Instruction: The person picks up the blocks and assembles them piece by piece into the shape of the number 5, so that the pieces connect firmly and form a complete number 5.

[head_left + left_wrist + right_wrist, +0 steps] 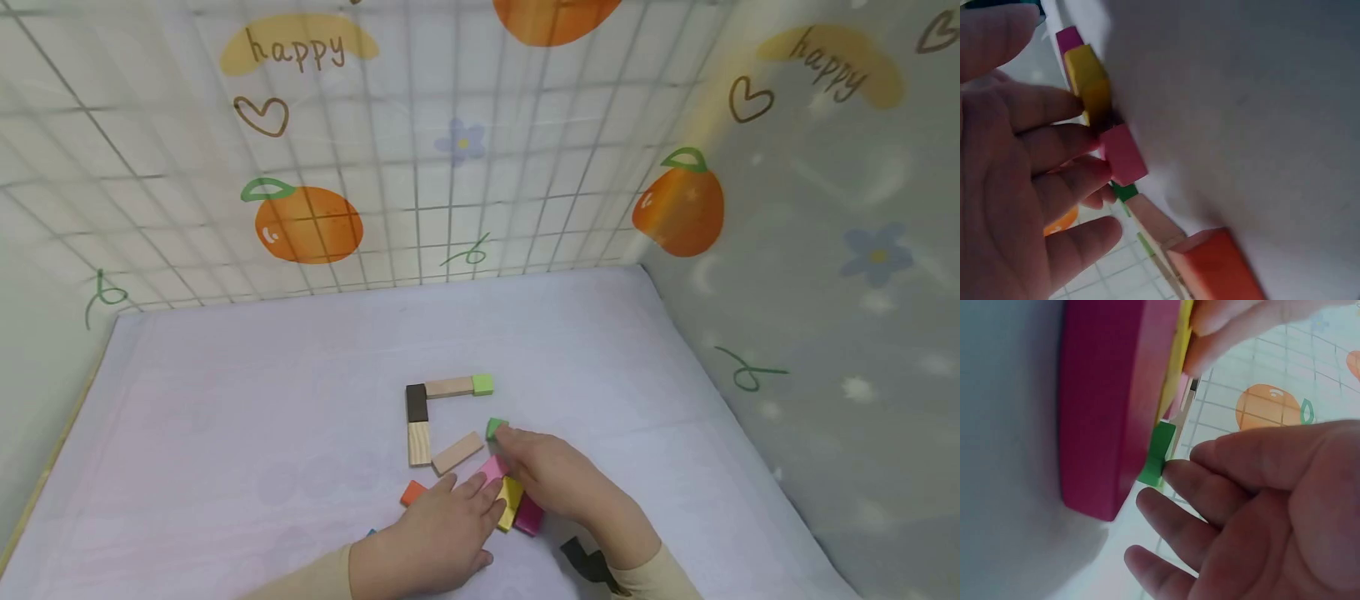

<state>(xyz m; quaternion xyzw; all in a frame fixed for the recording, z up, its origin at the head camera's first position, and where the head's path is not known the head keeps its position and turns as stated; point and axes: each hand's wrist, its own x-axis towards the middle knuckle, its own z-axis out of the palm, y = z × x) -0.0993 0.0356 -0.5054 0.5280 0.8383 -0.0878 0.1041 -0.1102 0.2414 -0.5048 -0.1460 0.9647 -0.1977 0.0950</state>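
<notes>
Evidently, head view: left grip (435, 535), lower centre, fingers spread, touches pink block (492, 469); right grip (558, 473) at green block (495, 427). Left wrist view: fingertips meet pink block, centre-left. Right wrist view: green block centre, fingers apart, unclamped. Judgement: both light, stiff, slightly slippery; pinch across opposite sides.

This looks like a little play corner, but I can't tell if it is in a home. Coloured blocks (417, 403) lie on a pale surface (210, 400). Thin sheets (810, 183) stand up along its back and right edges, with oranges (309, 229), hearts (261, 117), blue flowers (462, 143) and the word "happy" (296, 47) on them. Square lines (417, 225) show along the back edge.
</notes>
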